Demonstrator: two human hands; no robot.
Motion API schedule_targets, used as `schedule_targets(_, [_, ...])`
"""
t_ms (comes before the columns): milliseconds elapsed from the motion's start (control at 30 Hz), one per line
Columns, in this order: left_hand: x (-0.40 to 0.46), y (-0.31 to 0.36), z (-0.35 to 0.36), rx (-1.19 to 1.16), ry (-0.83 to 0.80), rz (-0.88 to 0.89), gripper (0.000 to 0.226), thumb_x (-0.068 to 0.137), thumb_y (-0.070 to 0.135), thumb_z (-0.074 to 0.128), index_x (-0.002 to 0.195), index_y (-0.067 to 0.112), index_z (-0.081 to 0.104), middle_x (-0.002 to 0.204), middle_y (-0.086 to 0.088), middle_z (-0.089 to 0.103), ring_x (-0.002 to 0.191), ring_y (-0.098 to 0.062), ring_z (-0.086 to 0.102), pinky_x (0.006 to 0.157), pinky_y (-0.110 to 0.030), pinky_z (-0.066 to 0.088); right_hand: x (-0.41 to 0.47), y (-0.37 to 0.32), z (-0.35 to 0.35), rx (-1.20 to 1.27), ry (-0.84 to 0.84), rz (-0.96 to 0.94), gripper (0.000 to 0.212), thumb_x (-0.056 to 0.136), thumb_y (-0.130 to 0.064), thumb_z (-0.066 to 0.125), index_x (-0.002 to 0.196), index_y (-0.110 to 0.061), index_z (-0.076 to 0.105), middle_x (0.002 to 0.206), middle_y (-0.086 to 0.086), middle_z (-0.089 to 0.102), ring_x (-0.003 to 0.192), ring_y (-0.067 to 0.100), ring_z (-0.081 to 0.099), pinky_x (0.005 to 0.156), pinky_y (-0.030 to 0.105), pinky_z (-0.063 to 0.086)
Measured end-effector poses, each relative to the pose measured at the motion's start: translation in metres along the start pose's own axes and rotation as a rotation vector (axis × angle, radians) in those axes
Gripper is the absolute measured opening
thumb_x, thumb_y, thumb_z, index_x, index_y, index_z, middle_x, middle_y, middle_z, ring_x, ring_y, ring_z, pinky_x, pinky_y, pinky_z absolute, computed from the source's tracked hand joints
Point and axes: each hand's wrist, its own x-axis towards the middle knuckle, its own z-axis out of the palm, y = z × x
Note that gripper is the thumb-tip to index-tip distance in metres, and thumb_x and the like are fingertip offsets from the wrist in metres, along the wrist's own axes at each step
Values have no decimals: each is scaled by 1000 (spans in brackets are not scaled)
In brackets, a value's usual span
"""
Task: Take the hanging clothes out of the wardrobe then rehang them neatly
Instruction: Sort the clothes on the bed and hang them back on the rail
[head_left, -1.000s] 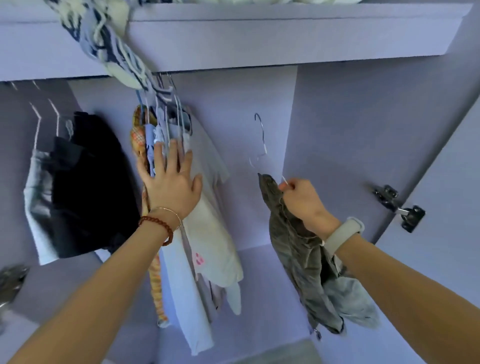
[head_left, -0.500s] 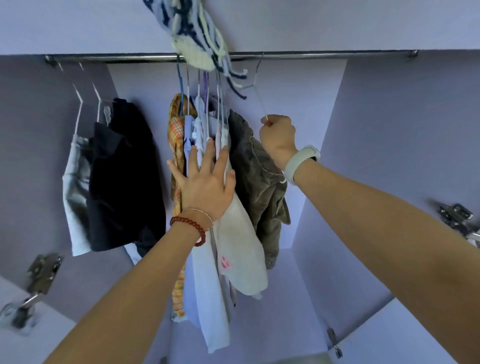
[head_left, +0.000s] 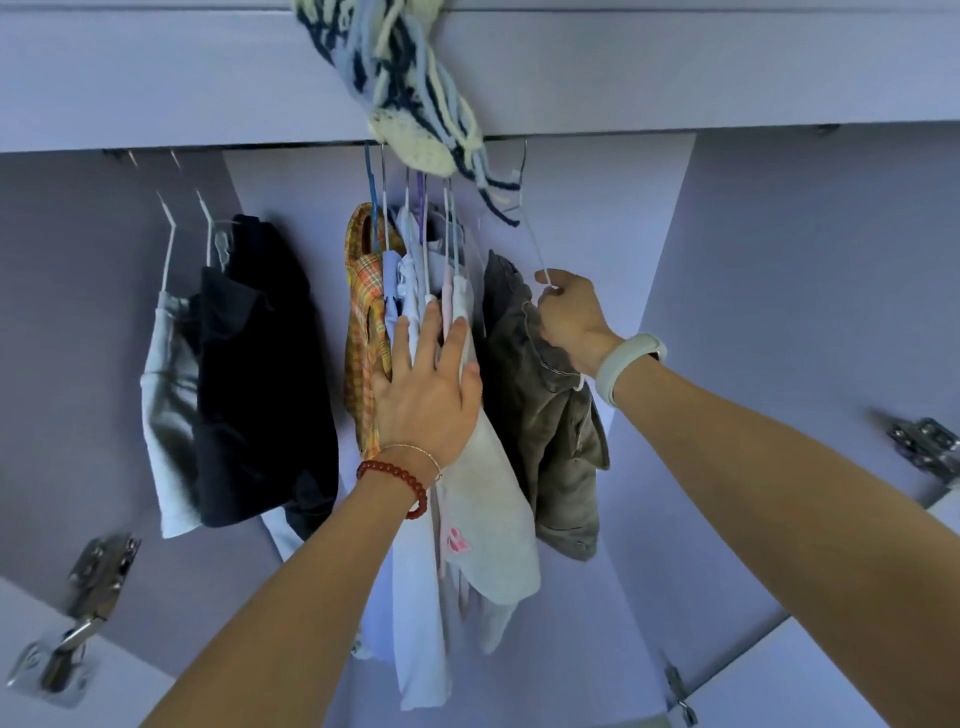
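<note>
A: The wire hanger (head_left: 535, 249) with the olive-grey garment (head_left: 540, 410) is gripped by the right hand (head_left: 571, 317), fingers curled round the wire at the shoulder bend. Its hook end runs up and left toward the rail, which is hidden behind the shelf edge (head_left: 675, 93); whether the hook is seated there cannot be told.

B: And the left hand (head_left: 426, 400)?

A: It is laid flat against the bunched clothes (head_left: 483, 519), fingers (head_left: 428, 332) straight and slightly spread, pressing the pale shirts leftward. Nothing is pinched there.

B: So the deciding relation?

A: The olive garment lies just right of that bunch, touching it, its long axis hanging down from the hanger. The right hand is the nearer one; the gap for the hook lies above and a little left of its knuckles, judged to be kept open by the left palm.

B: Materials?

A: Thin, springy metal wire with pale tips; heavy, creased, denim-like cloth on the right; soft, light cotton and an orange plaid shirt (head_left: 363, 332) in the bunch. A dark garment (head_left: 260, 374) and a light grey one (head_left: 166, 415) hang well apart to the left. A knitted blue-and-cream scarf (head_left: 405, 88) droops from the shelf above, its fringe close to the hooks, so snagging is judged possible.
</note>
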Motion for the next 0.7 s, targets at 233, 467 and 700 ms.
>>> schedule_targets(233, [1,3,6,0,-17,11,64,86,42,13,140,18,38,150,-8,29,138,-34,25,94,-58,36,7,8,-11,-54,68,-50,45,89,1,32,126,-15,52,86,6,53,64,14,44,60,20,37])
schedule_targets(467, [0,7,7,-47,-17,24,52,95,38,29,145,23,28,155,-6,15,143,-31,7,106,-61,16,-38,21,-7,-412,63,-220,50,98,-11,31,146,-11,17,137,14,46,118,31,49,102,37,39])
schedule_targets(700, [-67,41,39,-127,191,96,56,82,24,51,137,21,40,149,-15,28,139,-37,17,104,-64,6,-127,109,-37,-519,284,-365,48,93,-16,36,138,-3,35,144,20,35,133,37,34,108,35,23])
